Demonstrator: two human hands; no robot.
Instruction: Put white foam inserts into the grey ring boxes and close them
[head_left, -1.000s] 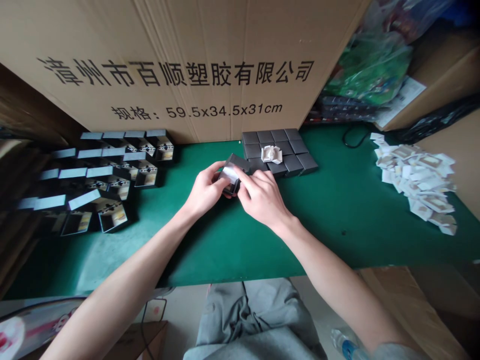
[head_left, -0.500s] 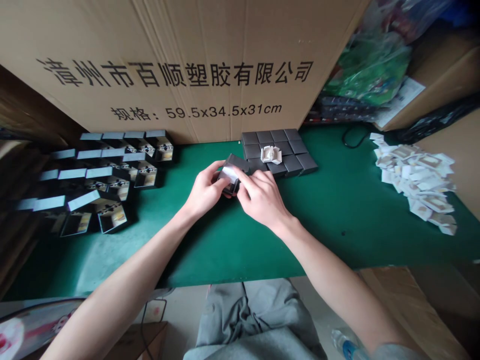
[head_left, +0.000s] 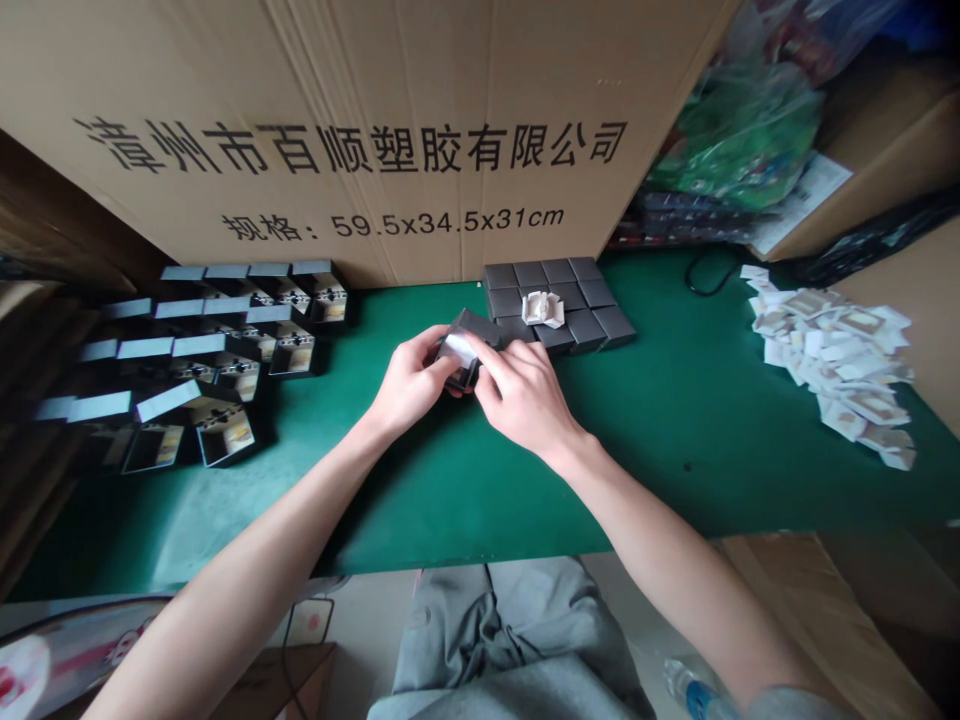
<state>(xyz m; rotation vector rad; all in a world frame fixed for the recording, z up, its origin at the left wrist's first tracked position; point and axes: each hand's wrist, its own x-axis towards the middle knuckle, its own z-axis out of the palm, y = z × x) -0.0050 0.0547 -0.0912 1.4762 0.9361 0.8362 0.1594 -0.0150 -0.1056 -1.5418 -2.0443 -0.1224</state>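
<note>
A small dark hinged box with its lid raised is held between my two hands above the green table. My left hand is closed around its left side, the thumb at the front. On the right, my right hand grips the box too, with its index finger reaching onto the white piece inside. The fingers partly hide the box's interior. Just behind my right hand, a white folded insert rests on a block of closed dark boxes.
Rows of open dark boxes stand on the left of the green table. White inserts are heaped at the right. A large cardboard carton stands along the back, with plastic bags beyond its right side.
</note>
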